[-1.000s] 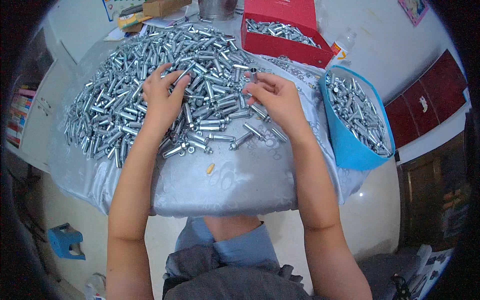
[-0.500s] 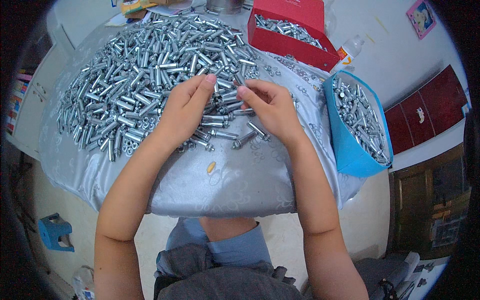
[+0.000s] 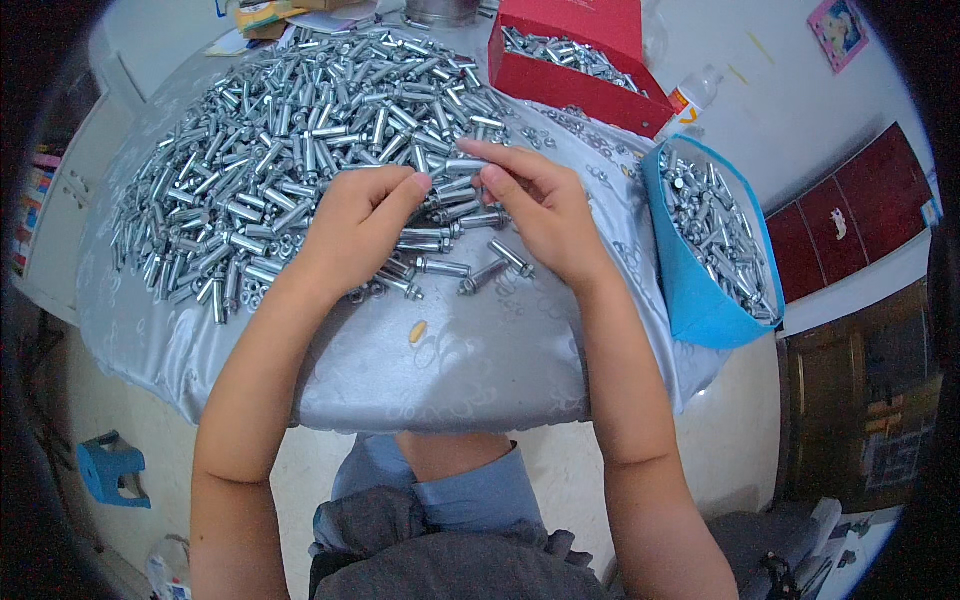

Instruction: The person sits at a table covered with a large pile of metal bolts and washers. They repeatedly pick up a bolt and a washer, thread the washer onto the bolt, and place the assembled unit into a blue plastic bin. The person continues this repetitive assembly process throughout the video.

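Your left hand [image 3: 355,235] and right hand [image 3: 540,215] meet fingertip to fingertip at the near edge of the bolt pile [image 3: 300,140], both pinched on one sleeve bolt [image 3: 462,166], lifted clear for handling, the blue bin [image 3: 700,290] waiting right of the pile.

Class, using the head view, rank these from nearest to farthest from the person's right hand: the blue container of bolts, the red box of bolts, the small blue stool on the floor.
From the right hand:
1. Blue container, just to its right at the table edge.
2. Red box, beyond it at the table's far side.
3. Blue stool, far off on the floor, lower left.
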Demonstrator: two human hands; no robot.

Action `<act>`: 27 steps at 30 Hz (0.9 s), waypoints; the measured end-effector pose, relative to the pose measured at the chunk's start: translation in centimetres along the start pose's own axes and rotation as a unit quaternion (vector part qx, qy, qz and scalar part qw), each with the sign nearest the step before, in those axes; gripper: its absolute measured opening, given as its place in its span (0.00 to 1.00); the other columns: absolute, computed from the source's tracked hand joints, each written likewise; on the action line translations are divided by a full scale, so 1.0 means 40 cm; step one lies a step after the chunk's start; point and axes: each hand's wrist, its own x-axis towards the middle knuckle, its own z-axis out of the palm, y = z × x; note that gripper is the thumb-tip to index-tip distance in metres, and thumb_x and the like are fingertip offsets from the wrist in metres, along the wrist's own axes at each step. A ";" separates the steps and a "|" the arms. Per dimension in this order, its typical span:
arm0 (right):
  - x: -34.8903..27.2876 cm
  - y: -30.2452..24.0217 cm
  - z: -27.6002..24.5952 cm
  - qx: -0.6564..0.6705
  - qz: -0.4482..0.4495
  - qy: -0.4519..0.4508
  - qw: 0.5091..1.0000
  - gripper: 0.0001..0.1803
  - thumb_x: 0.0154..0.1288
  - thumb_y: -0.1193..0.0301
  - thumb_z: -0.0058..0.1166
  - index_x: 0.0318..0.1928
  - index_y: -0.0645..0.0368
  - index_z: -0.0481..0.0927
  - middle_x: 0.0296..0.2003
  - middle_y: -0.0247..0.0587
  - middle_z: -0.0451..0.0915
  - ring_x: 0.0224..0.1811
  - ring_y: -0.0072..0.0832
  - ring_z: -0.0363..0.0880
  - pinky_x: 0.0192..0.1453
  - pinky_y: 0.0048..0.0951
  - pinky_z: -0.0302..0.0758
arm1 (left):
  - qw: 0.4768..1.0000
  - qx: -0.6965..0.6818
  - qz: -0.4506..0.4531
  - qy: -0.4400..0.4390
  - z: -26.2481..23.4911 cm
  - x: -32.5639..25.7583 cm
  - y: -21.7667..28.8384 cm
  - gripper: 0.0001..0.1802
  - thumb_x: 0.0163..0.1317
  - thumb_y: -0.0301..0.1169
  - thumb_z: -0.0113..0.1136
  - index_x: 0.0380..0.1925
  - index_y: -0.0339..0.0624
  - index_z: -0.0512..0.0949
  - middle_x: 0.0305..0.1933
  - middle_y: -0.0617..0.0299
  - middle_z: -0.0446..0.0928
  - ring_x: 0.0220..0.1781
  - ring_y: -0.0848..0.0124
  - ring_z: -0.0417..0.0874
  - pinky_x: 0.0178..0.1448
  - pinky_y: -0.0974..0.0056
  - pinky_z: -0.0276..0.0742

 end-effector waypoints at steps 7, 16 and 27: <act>-0.006 -0.020 0.027 0.080 -0.003 -0.086 0.993 0.12 0.61 0.74 0.44 0.45 0.62 0.74 0.35 0.34 0.75 0.34 0.17 0.71 0.41 0.18 0.68 | 1.000 -0.010 0.024 0.012 -0.006 -0.004 -0.004 0.25 0.63 0.43 0.39 0.20 0.30 0.70 0.15 0.55 0.67 0.18 0.72 0.65 0.24 0.65 0.62; -0.012 -0.048 0.058 0.247 0.045 -0.077 0.965 0.10 0.56 0.76 0.51 0.38 0.63 0.67 0.27 0.38 0.76 0.26 0.20 0.73 0.31 0.19 0.70 | 0.927 -0.324 -0.157 -0.102 0.017 -0.009 0.064 0.22 0.62 0.49 0.40 0.31 0.39 0.70 0.21 0.65 0.70 0.17 0.82 0.63 0.19 0.77 0.58; 0.006 -0.007 -0.082 -0.037 0.081 0.100 0.991 0.11 0.55 0.75 0.51 0.40 0.64 0.73 0.27 0.39 0.77 0.29 0.22 0.75 0.35 0.21 0.71 | 0.868 -0.420 -0.233 -0.126 0.002 -0.006 0.061 0.17 0.59 0.45 0.48 0.29 0.42 0.68 0.11 0.75 0.49 0.11 0.83 0.49 0.13 0.75 0.46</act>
